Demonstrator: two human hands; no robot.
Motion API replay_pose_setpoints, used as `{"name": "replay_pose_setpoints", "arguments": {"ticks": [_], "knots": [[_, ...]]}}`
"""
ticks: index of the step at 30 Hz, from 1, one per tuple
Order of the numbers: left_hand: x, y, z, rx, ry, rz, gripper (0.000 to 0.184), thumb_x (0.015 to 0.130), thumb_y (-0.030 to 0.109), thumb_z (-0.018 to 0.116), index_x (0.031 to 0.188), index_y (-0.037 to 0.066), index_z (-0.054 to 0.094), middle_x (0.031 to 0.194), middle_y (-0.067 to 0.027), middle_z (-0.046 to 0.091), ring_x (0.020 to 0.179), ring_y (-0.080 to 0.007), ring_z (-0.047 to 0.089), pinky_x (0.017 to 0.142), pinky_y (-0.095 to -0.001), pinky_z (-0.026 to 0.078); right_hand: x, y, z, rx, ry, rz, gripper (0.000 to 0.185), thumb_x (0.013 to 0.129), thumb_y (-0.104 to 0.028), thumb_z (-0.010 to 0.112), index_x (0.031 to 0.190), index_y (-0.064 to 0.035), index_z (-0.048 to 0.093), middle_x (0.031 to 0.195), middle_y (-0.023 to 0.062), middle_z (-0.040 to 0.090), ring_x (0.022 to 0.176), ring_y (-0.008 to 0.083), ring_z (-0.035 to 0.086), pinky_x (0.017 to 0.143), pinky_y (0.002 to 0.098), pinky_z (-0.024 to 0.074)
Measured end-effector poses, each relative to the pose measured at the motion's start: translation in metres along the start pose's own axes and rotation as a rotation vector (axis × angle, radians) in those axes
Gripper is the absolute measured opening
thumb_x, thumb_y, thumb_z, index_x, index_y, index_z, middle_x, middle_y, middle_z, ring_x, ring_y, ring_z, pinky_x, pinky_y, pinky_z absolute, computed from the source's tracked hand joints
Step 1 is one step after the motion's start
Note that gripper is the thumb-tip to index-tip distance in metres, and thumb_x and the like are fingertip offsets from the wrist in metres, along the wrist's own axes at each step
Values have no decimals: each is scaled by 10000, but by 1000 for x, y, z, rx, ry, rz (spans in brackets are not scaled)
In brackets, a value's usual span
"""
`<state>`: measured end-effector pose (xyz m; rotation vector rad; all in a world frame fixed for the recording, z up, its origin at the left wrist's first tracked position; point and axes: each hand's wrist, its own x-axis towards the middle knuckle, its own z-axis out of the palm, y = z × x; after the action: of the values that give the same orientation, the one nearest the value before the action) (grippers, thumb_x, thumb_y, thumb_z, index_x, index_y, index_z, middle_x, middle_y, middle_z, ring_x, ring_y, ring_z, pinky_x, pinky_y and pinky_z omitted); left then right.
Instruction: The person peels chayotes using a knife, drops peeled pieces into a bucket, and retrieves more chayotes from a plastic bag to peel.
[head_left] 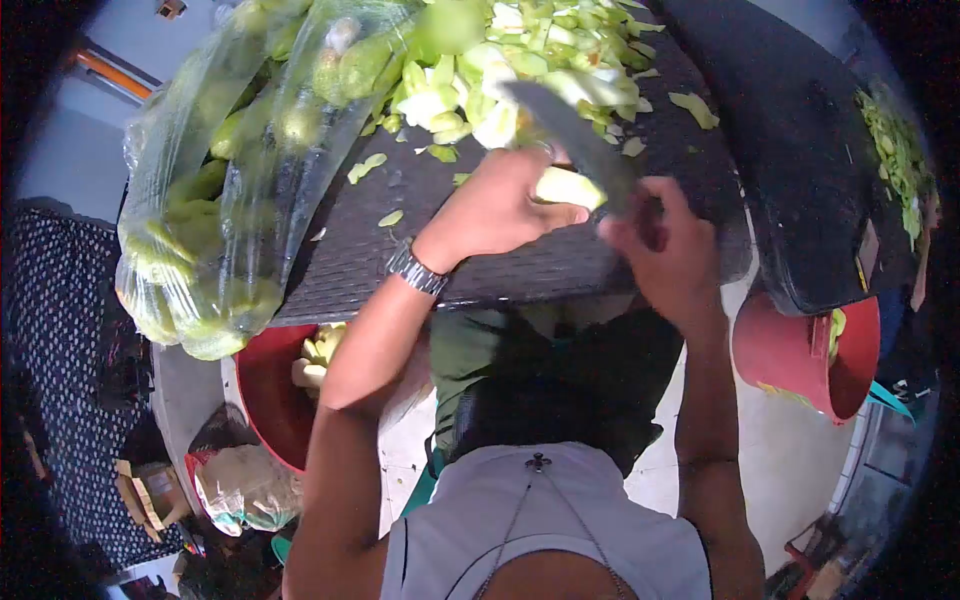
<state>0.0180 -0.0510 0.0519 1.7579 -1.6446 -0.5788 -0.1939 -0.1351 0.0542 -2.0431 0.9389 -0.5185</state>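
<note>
My left hand (pixel 500 205), a metal-band watch (pixel 417 268) on its wrist, is closed around a peeled pale green fruit (pixel 568 188) over the dark table (pixel 560 272). A knife (pixel 580 135) with a broad grey blade is in my closed right hand (pixel 668 245); the blade slants up and left just beside the fruit and is blurred by motion. Whether the blade touches the fruit I cannot tell. Beyond my hands lies a heap of cut pale green fruit pieces and peel (pixel 530 60).
A clear plastic bag (pixel 240 190) of whole green fruit drapes over the table's left edge. Below stand a red bucket (pixel 265 400) with pale pieces and, at right, another red bucket (pixel 785 350). Shredded green peel (pixel 893 150) lies on a black surface (pixel 800 170).
</note>
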Motion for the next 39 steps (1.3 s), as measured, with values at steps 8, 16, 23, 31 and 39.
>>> {"name": "replay_pose_setpoints", "arguments": {"ticks": [8,16,23,31,39], "knots": [[-41,-20,20,-461,221,71,541,854,86,772,1345,7,558,1317,-96,627,1189,-200,606,1017,-354,487,-1,-8,29,-110,-81,-400,935,833,-480,789,1533,-75,321,800,171,702,742,378,732,680,448,570],[-61,-6,20,-541,72,-91,365,839,100,801,1183,69,681,987,-54,723,805,-165,701,732,-315,559,7,-9,22,-31,-243,-443,655,933,-489,700,1365,-55,466,788,175,703,752,393,738,668,454,572],[-58,19,32,-1239,363,-147,367,921,28,699,1255,-6,550,920,-169,708,649,-237,714,548,-326,602,72,5,19,-104,-205,-360,394,967,-360,659,1224,-68,597,971,220,682,870,357,736,772,485,565],[-69,-15,-8,-2062,550,182,643,974,680,440,1220,107,599,1447,-260,502,1319,-466,490,1029,-766,354,170,4,39,-463,182,-773,376,1026,-372,502,1175,-34,570,841,88,662,563,165,619,658,351,522],[-75,-22,7,-2156,372,-170,593,1050,543,354,1283,39,563,1469,-272,488,1402,-452,423,1119,-739,288,189,-18,60,-399,161,-445,314,1029,-346,471,1117,-90,629,883,188,635,721,344,654,669,466,551]]}}
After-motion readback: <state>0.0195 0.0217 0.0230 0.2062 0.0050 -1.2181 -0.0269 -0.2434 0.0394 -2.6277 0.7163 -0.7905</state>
